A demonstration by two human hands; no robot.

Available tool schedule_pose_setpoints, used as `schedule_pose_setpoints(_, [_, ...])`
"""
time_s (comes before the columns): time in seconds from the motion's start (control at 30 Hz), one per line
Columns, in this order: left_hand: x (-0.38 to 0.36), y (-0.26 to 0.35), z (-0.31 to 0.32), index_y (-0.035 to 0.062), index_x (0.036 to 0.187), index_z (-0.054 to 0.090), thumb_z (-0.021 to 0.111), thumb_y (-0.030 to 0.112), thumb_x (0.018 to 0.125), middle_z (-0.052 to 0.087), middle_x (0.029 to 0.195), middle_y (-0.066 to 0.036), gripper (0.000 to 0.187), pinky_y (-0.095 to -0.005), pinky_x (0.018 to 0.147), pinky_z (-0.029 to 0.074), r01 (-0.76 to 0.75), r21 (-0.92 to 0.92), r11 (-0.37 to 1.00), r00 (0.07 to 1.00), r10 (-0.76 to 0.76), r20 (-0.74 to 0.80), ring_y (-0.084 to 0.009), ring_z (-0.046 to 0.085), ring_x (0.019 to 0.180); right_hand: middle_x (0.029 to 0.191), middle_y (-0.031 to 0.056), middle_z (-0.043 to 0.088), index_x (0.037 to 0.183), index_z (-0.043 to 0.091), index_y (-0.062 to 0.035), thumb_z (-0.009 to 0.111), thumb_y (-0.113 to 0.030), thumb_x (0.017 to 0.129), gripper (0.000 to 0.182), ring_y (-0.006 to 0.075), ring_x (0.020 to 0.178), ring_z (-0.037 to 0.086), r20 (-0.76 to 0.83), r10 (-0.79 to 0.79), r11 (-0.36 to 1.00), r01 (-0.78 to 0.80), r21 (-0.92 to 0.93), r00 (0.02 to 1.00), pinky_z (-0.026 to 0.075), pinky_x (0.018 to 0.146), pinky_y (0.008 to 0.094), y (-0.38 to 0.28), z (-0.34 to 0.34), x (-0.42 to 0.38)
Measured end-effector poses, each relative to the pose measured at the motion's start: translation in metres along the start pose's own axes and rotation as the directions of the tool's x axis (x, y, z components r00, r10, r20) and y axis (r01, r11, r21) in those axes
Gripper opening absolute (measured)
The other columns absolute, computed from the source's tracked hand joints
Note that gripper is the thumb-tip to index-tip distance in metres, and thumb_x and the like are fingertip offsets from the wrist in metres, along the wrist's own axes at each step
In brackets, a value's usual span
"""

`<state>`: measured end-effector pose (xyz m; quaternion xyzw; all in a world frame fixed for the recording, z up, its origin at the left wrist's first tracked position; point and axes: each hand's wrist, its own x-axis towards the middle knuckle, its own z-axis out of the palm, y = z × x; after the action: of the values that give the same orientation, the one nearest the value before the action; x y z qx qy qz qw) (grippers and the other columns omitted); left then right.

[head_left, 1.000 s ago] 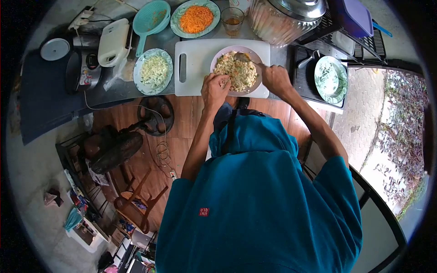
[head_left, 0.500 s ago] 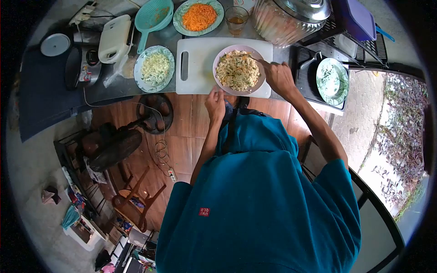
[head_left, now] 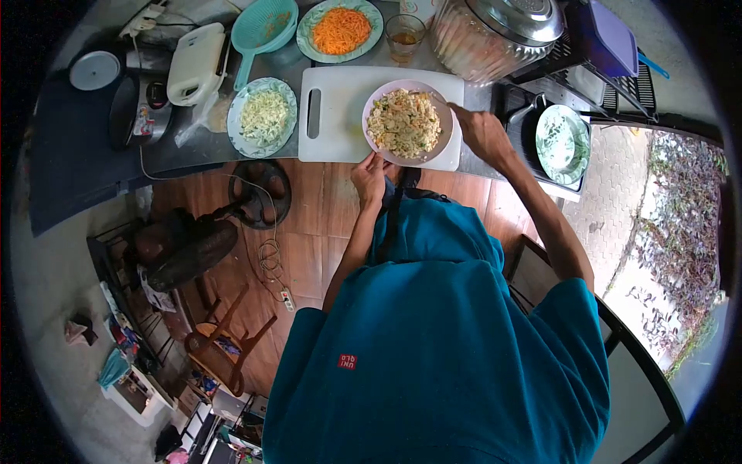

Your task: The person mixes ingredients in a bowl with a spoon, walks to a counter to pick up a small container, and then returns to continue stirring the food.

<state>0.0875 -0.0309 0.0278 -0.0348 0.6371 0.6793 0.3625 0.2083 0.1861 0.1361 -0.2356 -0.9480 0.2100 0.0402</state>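
Note:
A pale pink bowl [head_left: 447,141] holding a chopped, mixed food [head_left: 403,122] stands on the right part of a white cutting board [head_left: 332,116]. My right hand [head_left: 482,133] is closed around the handle of a utensil [head_left: 439,99], probably a spoon, whose far end reaches into the food at the bowl's upper right. At the bowl's near left rim, my left hand [head_left: 369,178] pinches the edge between thumb and fingers. Left of the board sits a plate of shredded pale vegetable [head_left: 264,122]; behind the board is a plate of orange shreds [head_left: 340,31].
A glass [head_left: 403,39] and a large lidded jar [head_left: 479,46] stand behind the board. A green colander [head_left: 263,27] and a white appliance [head_left: 195,66] are at the back left. On the right, a patterned bowl [head_left: 563,143] rests on a dark tray beside a rack.
My right hand has shifted slightly right and down with the utensil. The food in the bowl looks rearranged. My left hand stays at the rim.

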Motion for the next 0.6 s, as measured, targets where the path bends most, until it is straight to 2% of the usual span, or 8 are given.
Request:
schedule_pose_setpoints(0.1, [0.003, 0.000, -0.003, -0.0149, 0.115, 0.050, 0.053, 0.002, 0.089, 0.059, 0.105, -0.021, 0.031, -0.0362, 0.077, 0.058, -0.003, -0.003, 1.000, 1.000, 0.003, -0.007, -0.0253, 0.062, 0.089, 0.080, 0.0276, 0.060, 0.113, 0.059, -0.0021, 0.047, -0.008, 0.086, 0.030, 0.0412, 0.067, 0.061, 0.041, 0.023, 0.994, -0.028, 0.109, 0.999, 0.049, 0.062, 0.0452, 0.006, 0.002, 0.021])
schedule_pose_setpoints(0.2, [0.004, -0.001, 0.000, -0.0153, 0.115, 0.050, 0.054, 0.002, 0.088, 0.058, 0.106, -0.022, 0.032, -0.0370, 0.078, 0.057, -0.011, 0.002, 1.000, 1.000, 0.011, -0.012, -0.0258, 0.061, 0.091, 0.082, 0.0282, 0.060, 0.114, 0.058, -0.0015, 0.046, -0.008, 0.087, 0.030, 0.0418, 0.071, 0.061, 0.090, -0.047, 0.986, 0.032, 0.165, 0.995, 0.049, 0.065, 0.0455, 0.057, 0.071, 0.035])
schedule_pose_setpoints(0.23, [0.004, 0.000, 0.000, -0.0155, 0.115, 0.050, 0.054, 0.002, 0.088, 0.058, 0.106, -0.022, 0.032, -0.0374, 0.078, 0.057, -0.026, 0.003, 1.000, 0.999, 0.026, -0.019, -0.0259, 0.061, 0.092, 0.083, 0.0285, 0.060, 0.115, 0.057, -0.0009, 0.047, -0.008, 0.087, 0.031, 0.0413, 0.073, 0.061, 0.158, -0.045, 0.971, 0.006, 0.239, 0.986, 0.049, 0.068, 0.0459, 0.027, 0.039, 0.031])
schedule_pose_setpoints(0.33, [0.001, 0.004, 0.002, -0.0159, 0.115, 0.050, 0.054, 0.002, 0.088, 0.058, 0.106, -0.022, 0.032, -0.0376, 0.079, 0.057, 0.002, -0.023, 1.000, 1.000, -0.002, -0.027, -0.0262, 0.060, 0.094, 0.081, 0.0283, 0.060, 0.117, 0.056, -0.0021, 0.046, -0.007, 0.086, 0.033, 0.0412, 0.071, 0.061, 0.210, -0.060, 0.976, 0.014, 0.215, 0.976, 0.049, 0.068, 0.0459, 0.001, 0.011, 0.013])
schedule_pose_setpoints(0.37, [0.000, 0.003, 0.001, -0.0159, 0.115, 0.050, 0.054, 0.002, 0.088, 0.058, 0.106, -0.022, 0.032, -0.0376, 0.079, 0.057, 0.006, -0.028, 1.000, 1.000, -0.006, -0.029, -0.0262, 0.060, 0.094, 0.077, 0.0288, 0.059, 0.119, 0.055, -0.0025, 0.044, -0.004, 0.085, 0.036, 0.0414, 0.067, 0.060, 0.168, -0.163, 0.986, 0.154, 0.061, 0.972, 0.049, 0.066, 0.0462, 0.011, 0.019, 0.001])
schedule_pose_setpoints(0.4, [0.001, 0.004, 0.000, -0.0158, 0.115, 0.049, 0.054, 0.004, 0.089, 0.058, 0.105, -0.021, 0.033, -0.0364, 0.079, 0.057, -0.007, -0.019, 1.000, 1.000, 0.007, -0.007, -0.0255, 0.061, 0.092, 0.077, 0.0288, 0.059, 0.119, 0.055, -0.0025, 0.044, -0.004, 0.085, 0.036, 0.0414, 0.067, 0.060, 0.169, -0.162, 0.986, 0.155, 0.057, 0.972, 0.049, 0.066, 0.0462, 0.010, 0.016, -0.005])
schedule_pose_setpoints(0.47, [0.004, 0.003, 0.001, -0.0158, 0.115, 0.048, 0.055, 0.006, 0.089, 0.058, 0.105, -0.021, 0.034, -0.0352, 0.078, 0.057, -0.020, -0.012, 1.000, 1.000, 0.021, 0.018, -0.0248, 0.062, 0.091, 0.069, 0.0267, 0.060, 0.118, 0.054, -0.0008, 0.045, -0.003, 0.081, 0.038, 0.0424, 0.066, 0.061, 0.229, -0.103, 0.995, 0.099, 0.029, 0.968, 0.050, 0.063, 0.0483, 0.008, 0.011, -0.015])
schedule_pose_setpoints(0.6, [0.004, 0.004, -0.002, -0.0154, 0.114, 0.049, 0.054, 0.006, 0.090, 0.059, 0.104, -0.021, 0.033, -0.0357, 0.078, 0.057, -0.045, -0.003, 0.999, 0.998, 0.045, 0.036, -0.0245, 0.062, 0.090, 0.071, 0.0268, 0.060, 0.118, 0.054, -0.0025, 0.043, -0.003, 0.081, 0.039, 0.0413, 0.065, 0.061, 0.087, -0.013, 0.998, 0.007, 0.065, 0.996, 0.050, 0.060, 0.0480, 0.018, 0.002, -0.012])
